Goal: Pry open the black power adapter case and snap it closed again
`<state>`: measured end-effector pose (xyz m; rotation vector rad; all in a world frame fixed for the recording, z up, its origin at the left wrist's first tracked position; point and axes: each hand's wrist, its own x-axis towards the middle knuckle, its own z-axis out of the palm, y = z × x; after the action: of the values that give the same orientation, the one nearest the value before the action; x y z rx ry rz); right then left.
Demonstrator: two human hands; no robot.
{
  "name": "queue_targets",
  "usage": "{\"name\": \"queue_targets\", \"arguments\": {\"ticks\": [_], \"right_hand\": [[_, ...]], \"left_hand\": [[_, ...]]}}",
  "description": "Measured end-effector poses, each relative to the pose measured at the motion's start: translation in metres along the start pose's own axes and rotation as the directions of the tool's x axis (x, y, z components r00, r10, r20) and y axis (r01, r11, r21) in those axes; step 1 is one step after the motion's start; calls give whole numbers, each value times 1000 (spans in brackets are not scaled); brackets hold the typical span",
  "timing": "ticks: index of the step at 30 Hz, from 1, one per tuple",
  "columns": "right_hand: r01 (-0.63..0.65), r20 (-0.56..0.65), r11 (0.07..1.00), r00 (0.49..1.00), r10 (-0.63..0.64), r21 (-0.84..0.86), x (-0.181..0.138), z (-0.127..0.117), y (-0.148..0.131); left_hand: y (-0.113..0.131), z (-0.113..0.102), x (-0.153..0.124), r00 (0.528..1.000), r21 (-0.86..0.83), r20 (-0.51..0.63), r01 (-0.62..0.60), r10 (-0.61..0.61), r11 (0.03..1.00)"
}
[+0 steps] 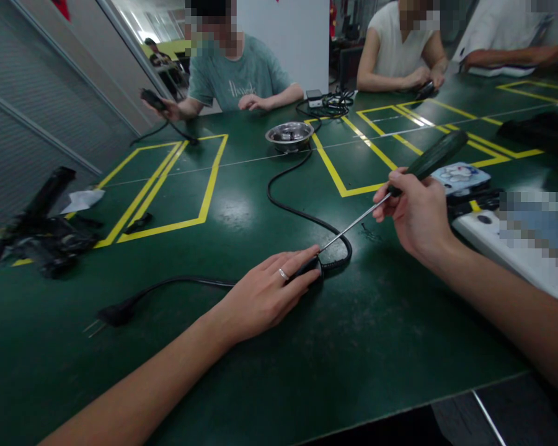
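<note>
My left hand [263, 297], a ring on one finger, lies over a small black power adapter [317, 267] and holds it against the green table. Most of the adapter is hidden under the fingers. My right hand [421, 210] is closed round a screwdriver [363, 217] with a thick dark handle. Its thin metal shaft slants down to the left, and the tip meets the adapter's far end beside my left fingertips. From the adapter a black cord [181, 280] runs left to a two-pin plug [116, 313]. Another black cord [291, 210] curves away toward the back.
A metal bowl [289, 135] with small parts stands mid-table, near a cable bundle [337, 104]. Yellow tape rectangles mark the table. Black parts [65, 238] lie left; a blue patterned box [461, 176] and a white object [483, 238] sit right. Across the table, people hold dark objects.
</note>
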<state>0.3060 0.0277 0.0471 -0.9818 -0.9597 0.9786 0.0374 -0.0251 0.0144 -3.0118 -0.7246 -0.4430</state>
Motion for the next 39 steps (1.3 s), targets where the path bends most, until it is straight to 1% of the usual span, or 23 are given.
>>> {"name": "queue_targets", "arguments": {"ticks": [5, 14, 26, 32, 37, 39], "right_hand": [[7, 9, 1000, 1000, -7, 10, 0, 0, 1], [31, -42, 999, 999, -30, 33, 2, 0, 2], [82, -83, 995, 994, -77, 54, 3, -1, 2], [77, -69, 996, 995, -74, 46, 2, -1, 1], [77, -61, 995, 995, -74, 56, 1, -1, 0], [72, -45, 995, 997, -69, 66, 1, -1, 0]], "left_hand": [[-1, 2, 0, 1000, -12, 19, 1, 0, 1000], [-1, 2, -1, 1000, -19, -26, -10, 10, 1000], [-2, 1, -2, 1000, -13, 4, 3, -3, 1000], [-2, 1, -2, 999, 1, 45, -2, 2, 1000], [-2, 1, 0, 1000, 10, 25, -10, 10, 1000], [-2, 2, 0, 1000, 7, 6, 6, -6, 1000]]}}
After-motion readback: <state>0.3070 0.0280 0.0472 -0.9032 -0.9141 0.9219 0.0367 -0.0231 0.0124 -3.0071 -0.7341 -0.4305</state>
